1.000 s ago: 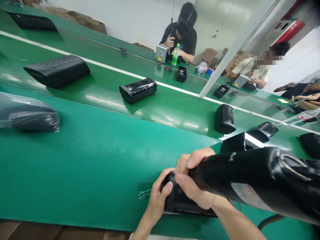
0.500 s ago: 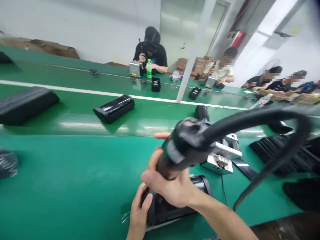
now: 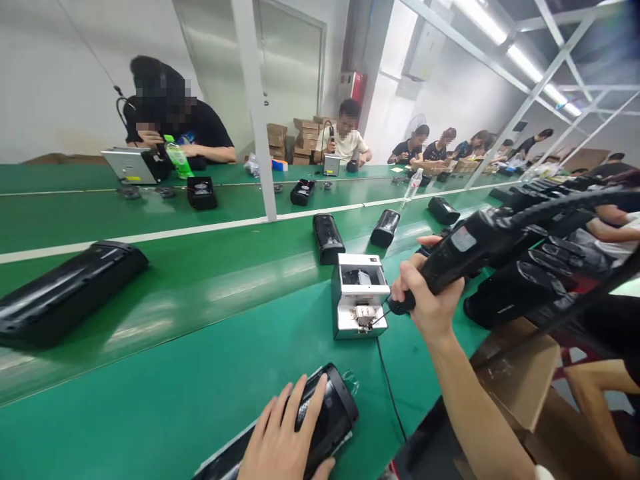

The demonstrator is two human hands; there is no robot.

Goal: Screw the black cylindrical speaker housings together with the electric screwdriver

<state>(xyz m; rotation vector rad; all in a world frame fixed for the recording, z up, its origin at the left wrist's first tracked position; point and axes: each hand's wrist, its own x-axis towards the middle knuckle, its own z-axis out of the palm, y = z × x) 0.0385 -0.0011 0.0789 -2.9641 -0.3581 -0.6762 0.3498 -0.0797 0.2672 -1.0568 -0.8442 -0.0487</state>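
Note:
My right hand is wrapped around a black electric screwdriver, its cable running off to the right. The driver's thin bit reaches the front of a small white and grey screw feeder on the bench. Below and to the left, my left hand lies over a long black plastic housing with a glossy face, its fingers stretched out and apart. A mesh patch shows between those fingers. Thin clear strands stick out beyond the housing's far end.
Black housings lie along the green bench, with one large one at left. More black parts are piled at right, near a cardboard box. A white post stands mid-bench. Several people work opposite; another person's arm shows right.
My right hand has lifted the screwdriver off the housing and moved it right to the screw feeder. My left hand now lies across the housing's top. The view has turned right.

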